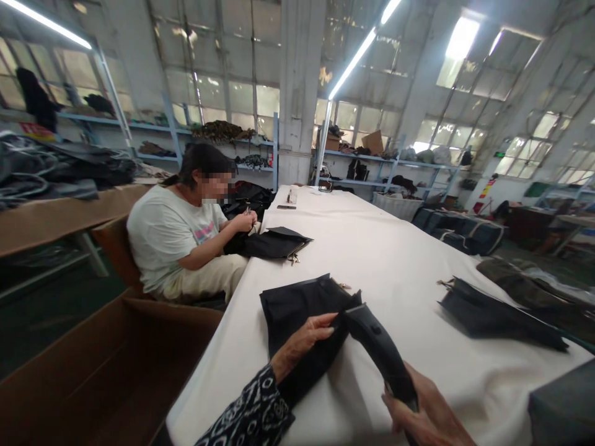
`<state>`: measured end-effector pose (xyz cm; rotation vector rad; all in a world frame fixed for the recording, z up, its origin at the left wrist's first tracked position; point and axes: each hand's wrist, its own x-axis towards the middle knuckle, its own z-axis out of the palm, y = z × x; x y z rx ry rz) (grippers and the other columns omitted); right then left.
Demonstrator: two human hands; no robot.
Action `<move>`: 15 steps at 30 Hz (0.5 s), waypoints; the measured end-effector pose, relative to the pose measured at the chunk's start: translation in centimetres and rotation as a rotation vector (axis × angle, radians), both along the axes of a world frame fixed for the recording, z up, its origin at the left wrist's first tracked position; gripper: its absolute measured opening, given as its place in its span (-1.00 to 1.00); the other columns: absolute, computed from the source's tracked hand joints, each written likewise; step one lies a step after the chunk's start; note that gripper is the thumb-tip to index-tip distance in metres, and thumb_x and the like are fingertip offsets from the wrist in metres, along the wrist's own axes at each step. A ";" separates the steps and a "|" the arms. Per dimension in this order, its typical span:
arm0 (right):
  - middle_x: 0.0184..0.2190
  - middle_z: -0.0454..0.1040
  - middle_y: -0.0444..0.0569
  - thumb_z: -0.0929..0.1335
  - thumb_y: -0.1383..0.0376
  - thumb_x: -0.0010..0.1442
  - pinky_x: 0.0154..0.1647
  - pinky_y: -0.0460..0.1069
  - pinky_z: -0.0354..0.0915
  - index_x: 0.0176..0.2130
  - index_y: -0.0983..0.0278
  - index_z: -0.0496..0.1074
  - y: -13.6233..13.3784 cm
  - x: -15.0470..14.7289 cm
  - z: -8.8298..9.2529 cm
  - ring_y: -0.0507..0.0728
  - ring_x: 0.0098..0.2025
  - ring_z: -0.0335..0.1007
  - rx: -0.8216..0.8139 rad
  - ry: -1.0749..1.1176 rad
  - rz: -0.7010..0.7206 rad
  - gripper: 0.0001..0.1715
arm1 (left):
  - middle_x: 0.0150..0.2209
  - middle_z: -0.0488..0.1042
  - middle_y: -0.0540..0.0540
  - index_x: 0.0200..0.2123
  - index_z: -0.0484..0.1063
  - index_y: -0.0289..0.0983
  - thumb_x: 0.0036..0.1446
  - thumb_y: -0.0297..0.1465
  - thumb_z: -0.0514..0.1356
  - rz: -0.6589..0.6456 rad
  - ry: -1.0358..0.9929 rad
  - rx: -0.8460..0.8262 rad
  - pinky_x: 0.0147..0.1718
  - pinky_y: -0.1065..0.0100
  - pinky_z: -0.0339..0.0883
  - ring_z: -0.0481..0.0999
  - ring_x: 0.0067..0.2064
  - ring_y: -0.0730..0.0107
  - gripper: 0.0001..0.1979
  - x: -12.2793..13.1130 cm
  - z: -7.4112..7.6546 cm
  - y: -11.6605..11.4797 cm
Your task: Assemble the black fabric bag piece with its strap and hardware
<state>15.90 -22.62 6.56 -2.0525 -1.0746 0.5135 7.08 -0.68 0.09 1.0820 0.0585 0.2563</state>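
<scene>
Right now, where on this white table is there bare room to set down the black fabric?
Bare white cloth lies between the black fabric under your left hand and the black piece at right, reaching toward the far end. Crowded near your right hand.

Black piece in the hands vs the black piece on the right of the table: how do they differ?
The near piece is being handled: the left hand lies on it and the right hand grips its curved strip. The right piece lies untouched on the white table. The near piece is spread broad and lifted at the strip; the right piece lies long and tapering. Both are black cloth with a small metal fitting at the far end.
</scene>
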 end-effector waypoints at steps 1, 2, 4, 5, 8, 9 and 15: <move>-0.57 0.37 -0.12 0.24 0.20 0.01 -0.53 -0.13 0.23 -0.45 0.28 0.28 0.9 0.1 0.7 0.03 -0.54 0.29 0.002 -0.003 -0.012 -0.82 | -0.16 0.49 -0.14 0.06 0.33 -0.32 0.01 -0.46 0.19 -0.009 0.003 -0.016 -0.32 0.55 0.20 0.44 -0.26 0.49 -0.52 -0.1 -0.1 0.2; -0.59 0.35 -0.12 0.24 0.19 0.02 -0.54 -0.12 0.21 -0.45 0.29 0.28 1.7 0.4 1.2 0.03 -0.54 0.27 -0.001 -0.009 -0.032 -0.80 | -0.18 0.49 -0.14 0.06 0.32 -0.33 0.01 -0.46 0.19 -0.022 0.006 -0.036 -0.36 0.57 0.20 0.43 -0.30 0.52 -0.52 -0.1 -0.1 0.5; -0.59 0.34 -0.10 0.23 0.14 0.03 -0.54 -0.11 0.19 -0.46 0.30 0.28 2.5 1.1 2.0 0.03 -0.54 0.26 -0.005 -0.030 -0.088 -0.74 | -0.19 0.49 -0.15 0.07 0.31 -0.33 0.01 -0.46 0.19 -0.040 -0.008 -0.105 -0.38 0.57 0.21 0.43 -0.33 0.55 -0.51 -0.1 -0.4 1.2; -0.59 0.34 -0.10 0.23 0.11 0.03 -0.54 -0.10 0.17 -0.45 0.30 0.29 2.5 1.5 2.2 0.04 -0.54 0.25 -0.016 -0.044 -0.125 -0.71 | -0.18 0.49 -0.16 0.08 0.30 -0.33 0.02 -0.47 0.19 -0.043 -0.023 -0.147 -0.36 0.57 0.23 0.44 -0.32 0.54 -0.50 0.0 -0.6 1.5; -0.55 0.37 -0.07 0.23 0.04 0.03 -0.51 -0.07 0.18 -0.42 0.31 0.31 1.8 2.2 2.3 0.06 -0.50 0.26 -0.098 -0.081 -0.160 -0.63 | -0.15 0.47 -0.19 0.09 0.28 -0.32 0.02 -0.49 0.18 -0.039 -0.063 -0.235 -0.32 0.56 0.25 0.45 -0.30 0.54 -0.49 0.2 -1.2 2.4; -0.52 0.39 -0.06 0.22 0.03 0.05 -0.49 -0.07 0.19 -0.41 0.30 0.31 1.5 2.1 2.1 0.07 -0.48 0.27 -0.132 -0.086 -0.138 -0.62 | -0.14 0.47 -0.20 0.09 0.28 -0.32 0.02 -0.49 0.18 -0.041 -0.068 -0.248 -0.31 0.56 0.25 0.45 -0.29 0.53 -0.49 0.3 -1.4 2.6; -0.57 0.36 -0.11 0.22 0.14 0.08 -0.45 -0.08 0.18 -0.39 0.30 0.29 1.5 -0.6 1.1 0.04 -0.50 0.27 -0.180 -0.003 -0.003 -0.74 | -0.15 0.47 -0.21 0.05 0.33 -0.37 -0.04 -0.54 0.20 -0.052 -0.057 -0.277 -0.30 0.53 0.24 0.45 -0.28 0.49 -0.50 0.4 -1.7 2.4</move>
